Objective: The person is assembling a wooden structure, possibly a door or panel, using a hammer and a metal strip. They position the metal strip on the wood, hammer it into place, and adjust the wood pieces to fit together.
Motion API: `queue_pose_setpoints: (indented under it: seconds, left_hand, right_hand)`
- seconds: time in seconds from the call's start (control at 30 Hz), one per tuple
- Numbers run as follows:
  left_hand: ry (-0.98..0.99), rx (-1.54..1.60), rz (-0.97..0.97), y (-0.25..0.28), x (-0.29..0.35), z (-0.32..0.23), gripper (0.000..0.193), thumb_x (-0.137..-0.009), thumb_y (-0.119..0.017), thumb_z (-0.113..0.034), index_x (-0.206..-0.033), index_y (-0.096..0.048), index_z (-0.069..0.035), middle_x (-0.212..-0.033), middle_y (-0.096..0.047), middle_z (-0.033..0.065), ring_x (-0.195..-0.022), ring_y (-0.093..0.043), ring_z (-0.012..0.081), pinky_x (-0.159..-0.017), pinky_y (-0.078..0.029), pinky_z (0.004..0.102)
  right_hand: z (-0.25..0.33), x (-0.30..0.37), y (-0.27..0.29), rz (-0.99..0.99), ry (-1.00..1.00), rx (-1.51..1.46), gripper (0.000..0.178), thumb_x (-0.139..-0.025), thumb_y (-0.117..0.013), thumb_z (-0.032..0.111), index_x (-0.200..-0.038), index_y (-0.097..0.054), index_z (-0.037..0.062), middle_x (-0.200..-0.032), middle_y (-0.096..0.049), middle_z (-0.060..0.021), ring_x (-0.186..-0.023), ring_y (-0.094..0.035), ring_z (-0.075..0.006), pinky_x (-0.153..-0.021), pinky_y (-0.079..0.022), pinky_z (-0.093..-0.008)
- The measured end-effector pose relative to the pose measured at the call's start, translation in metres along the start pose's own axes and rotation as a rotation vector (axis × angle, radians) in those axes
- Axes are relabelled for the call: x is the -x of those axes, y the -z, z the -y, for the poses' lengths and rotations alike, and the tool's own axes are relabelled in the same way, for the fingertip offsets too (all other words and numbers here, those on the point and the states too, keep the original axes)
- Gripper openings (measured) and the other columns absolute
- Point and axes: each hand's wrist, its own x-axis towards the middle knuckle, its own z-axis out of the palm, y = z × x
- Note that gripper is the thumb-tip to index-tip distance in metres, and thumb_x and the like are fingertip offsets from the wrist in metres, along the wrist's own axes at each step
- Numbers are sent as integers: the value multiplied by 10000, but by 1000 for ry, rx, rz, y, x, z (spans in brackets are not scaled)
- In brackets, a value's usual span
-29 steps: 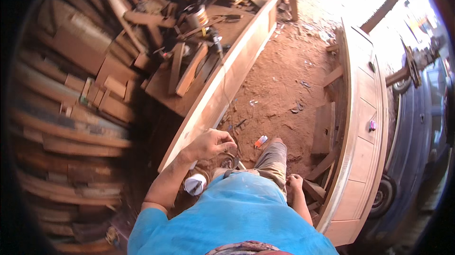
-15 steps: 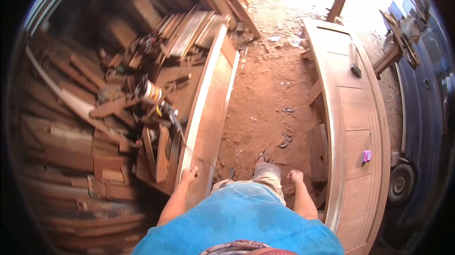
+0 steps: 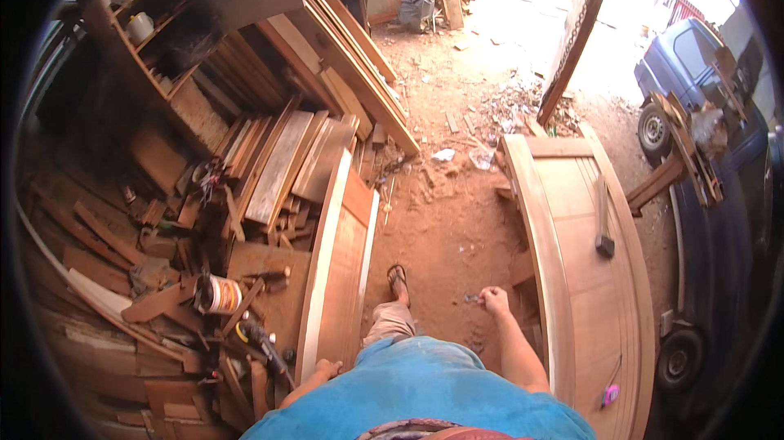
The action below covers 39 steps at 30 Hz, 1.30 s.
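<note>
Resting left hand (image 3: 328,369), fingers curled, on the near end of the wooden door panel (image 3: 341,270) lying on the dirt floor (image 3: 457,219). Hanging right hand (image 3: 493,299) closed around small metal bits (image 3: 474,299), just beside the second door (image 3: 588,276).

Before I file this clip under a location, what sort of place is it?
Most likely a woodworking shop open to a yard: stacked boards by a shelf, two wooden door panels, one under the left hand, another with a hammer on it.

Small object in right hand (image 3: 493,299) too tiny to identify
</note>
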Motion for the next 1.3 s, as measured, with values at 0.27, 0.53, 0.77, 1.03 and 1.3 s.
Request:
queue_pose_setpoints:
  seconds: [0.27, 0.53, 0.77, 1.03, 1.3]
  left_hand:
    - [-131, -42, -166, 264, -295, -273, 772, -874, -529, -717, -929, -741, 23, -967, -724, 241, -924, -714, 354, -780, -544, 478]
    - [-222, 60, -170, 456, -439, -551, 843, -861, -470, -810, -643, -699, -29, -621, -668, 162, -681, -703, 303, -697, -541, 429]
    - [179, 781, -60, 407, -563, -615, 629, -935, -579, -618, -988, -723, -8, -853, -736, 169, -667, -714, 248, -608, -558, 415]
    - [335, 658, 202, 410, -572, -748, 306, -906, -735, -289, -813, -721, 3, -818, -731, 99, -641, -689, 177, -570, -522, 355]
    - [294, 473, 215, 482, -731, -891, 466, -948, -679, -410, -766, -698, 19, -722, -697, 135, -648, -664, 238, -636, -529, 387]
  right_hand:
    - [95, -134, -35, 16, -228, 10, 175, -921, -565, 89, -829, -685, 1, -693, -670, -92, -586, -660, -197, -529, -579, -354]
    - [239, -362, -67, -224, -83, -153, 114, -947, -591, 113, -958, -655, 19, -848, -682, -80, -622, -649, -142, -548, -568, -299]
    - [418, -624, -86, -48, 87, -106, 83, -924, -588, 61, -944, -639, 0, -765, -653, -69, -600, -615, -128, -520, -520, -283]
    - [683, -850, -94, 106, 327, 20, 137, -966, -621, 124, -1022, -654, 3, -874, -686, -60, -683, -641, -115, -605, -512, -245]
    - [875, -999, -247, 375, 392, 163, 179, -957, -651, 156, -1048, -657, 2, -879, -691, -59, -752, -663, -133, -681, -540, -277]
